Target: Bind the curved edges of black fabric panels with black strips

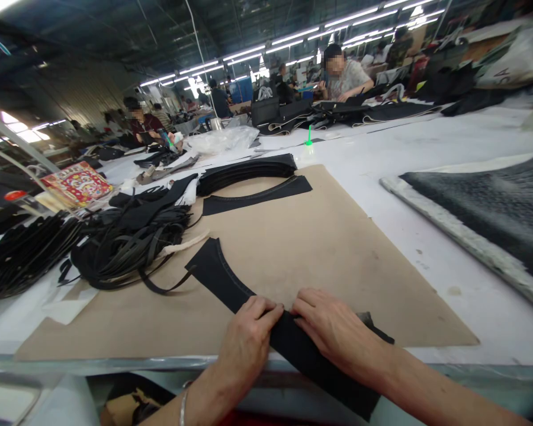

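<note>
A curved black fabric piece (222,277) lies slantwise over the brown board (293,248), its lower right end hanging past the table edge. My left hand (251,331) pinches its upper edge near the middle, thumb and fingers together. Close beside it on the right, my right hand (324,322) grips the same edge with bent fingers; its fingertips are partly hidden. A small dark end shows beyond my right wrist. Farther back on the board are a single curved black piece (266,197) and a stack of similar pieces (246,174).
Bundled black straps (124,248) cover the board's left side. More black strips (26,254) lie at far left. A grey-black fabric stack (484,207) sits at right. A green-tipped bottle (309,142) stands behind the board. People work across the table.
</note>
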The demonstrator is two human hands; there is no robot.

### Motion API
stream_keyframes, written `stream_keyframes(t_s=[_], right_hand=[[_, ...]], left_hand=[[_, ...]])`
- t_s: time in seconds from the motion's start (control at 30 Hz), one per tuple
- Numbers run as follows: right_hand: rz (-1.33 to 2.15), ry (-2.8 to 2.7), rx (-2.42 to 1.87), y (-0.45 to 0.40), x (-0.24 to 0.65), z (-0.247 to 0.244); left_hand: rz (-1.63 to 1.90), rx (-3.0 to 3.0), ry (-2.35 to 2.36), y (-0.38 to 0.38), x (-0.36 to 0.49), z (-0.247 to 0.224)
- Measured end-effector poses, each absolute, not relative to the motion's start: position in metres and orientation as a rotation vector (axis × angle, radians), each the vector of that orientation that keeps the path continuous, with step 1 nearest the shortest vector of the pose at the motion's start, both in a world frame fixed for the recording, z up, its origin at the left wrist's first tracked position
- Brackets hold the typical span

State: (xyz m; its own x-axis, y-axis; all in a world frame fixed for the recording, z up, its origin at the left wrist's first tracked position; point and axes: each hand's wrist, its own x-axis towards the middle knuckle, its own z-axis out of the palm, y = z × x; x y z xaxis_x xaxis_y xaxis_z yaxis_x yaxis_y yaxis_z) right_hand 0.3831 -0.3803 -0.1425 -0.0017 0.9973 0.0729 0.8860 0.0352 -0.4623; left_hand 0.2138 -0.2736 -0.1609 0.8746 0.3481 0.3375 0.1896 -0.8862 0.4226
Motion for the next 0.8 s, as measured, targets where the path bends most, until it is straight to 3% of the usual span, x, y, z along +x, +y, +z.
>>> stream_keyframes(t_s=[0.8], right_hand=[[0.155,-2.058,-1.853,-0.409,0.396,-0.155]], left_hand=[[0.645,2.879,0.23,-0.302,0.217,-0.165]])
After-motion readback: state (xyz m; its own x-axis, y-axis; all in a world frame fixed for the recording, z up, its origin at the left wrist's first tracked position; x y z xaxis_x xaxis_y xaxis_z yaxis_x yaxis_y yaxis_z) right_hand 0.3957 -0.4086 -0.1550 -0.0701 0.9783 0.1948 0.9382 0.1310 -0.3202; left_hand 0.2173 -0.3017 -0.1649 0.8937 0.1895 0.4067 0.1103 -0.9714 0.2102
